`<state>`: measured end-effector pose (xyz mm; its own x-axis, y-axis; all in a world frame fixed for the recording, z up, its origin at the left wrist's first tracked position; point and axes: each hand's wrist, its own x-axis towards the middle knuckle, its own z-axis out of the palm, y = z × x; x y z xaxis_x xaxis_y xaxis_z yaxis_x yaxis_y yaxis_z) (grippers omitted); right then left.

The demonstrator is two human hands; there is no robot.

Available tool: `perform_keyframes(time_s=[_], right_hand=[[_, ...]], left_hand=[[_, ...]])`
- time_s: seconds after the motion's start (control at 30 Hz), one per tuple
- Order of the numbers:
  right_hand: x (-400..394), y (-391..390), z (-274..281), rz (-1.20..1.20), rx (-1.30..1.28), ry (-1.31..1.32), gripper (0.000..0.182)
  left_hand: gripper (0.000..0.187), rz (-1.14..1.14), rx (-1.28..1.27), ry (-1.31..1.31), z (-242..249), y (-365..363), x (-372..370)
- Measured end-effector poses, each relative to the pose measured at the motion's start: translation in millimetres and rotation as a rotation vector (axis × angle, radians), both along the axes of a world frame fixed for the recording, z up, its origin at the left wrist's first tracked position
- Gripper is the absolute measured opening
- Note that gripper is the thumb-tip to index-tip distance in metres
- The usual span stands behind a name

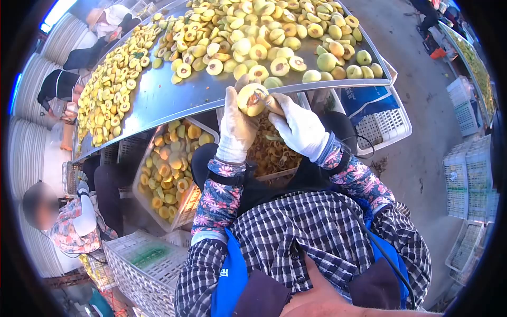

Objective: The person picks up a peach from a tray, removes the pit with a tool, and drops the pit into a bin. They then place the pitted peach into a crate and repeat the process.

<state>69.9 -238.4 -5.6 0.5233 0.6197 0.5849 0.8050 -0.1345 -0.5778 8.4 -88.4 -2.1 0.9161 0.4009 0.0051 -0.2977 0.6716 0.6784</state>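
Note:
My left hand (238, 124), in a stained white glove, is closed around a halved yellow-green fruit (250, 100) whose cut side and pit hollow show. From the right, my right hand (300, 124), in a whiter glove, grips a small tool (272, 104) by its brownish handle. The tool's tip meets the cut face of the fruit. Both hands are just past the near edge of a metal table (153, 100) heaped with halved and whole fruits (259, 51). Below them is a container of peel-like scraps (272, 150).
A crate of fruit halves (170, 169) stands left of my knees. White crates (150, 261) are at lower left, with another crate (391, 127) under the table's right corner. A seated person (74, 224) is at left. More crates (467, 177) stand at right.

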Motion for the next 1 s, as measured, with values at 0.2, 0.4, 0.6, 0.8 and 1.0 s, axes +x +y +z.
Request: perform_keyframes(time_s=[0.2, 0.4, 0.6, 0.8, 1.0], right_hand=[[-15, 3, -10, -0.085, -0.078, -0.119, 0.042], [-12, -2, -14, -0.037, -0.392, -0.044, 0.046], [7, -5, -22, 0.084, -0.220, 0.226, 0.034], [-4, -13, -6, 0.048, -0.257, 0.125, 0.033], [-11, -5, -4, -0.001, -0.280, -0.165, 0.036]], left_hand=[[0.051, 0.234, 0.069, 0.080, -8, -16, 3], [0.054, 0.251, 0.042, 0.121, -11, -19, 1], [0.037, -0.055, -0.245, -0.162, -25, -7, -1], [0.045, -0.023, -0.115, -0.064, -43, -3, -3], [0.055, 0.021, -0.051, 0.080, -39, -8, -5]])
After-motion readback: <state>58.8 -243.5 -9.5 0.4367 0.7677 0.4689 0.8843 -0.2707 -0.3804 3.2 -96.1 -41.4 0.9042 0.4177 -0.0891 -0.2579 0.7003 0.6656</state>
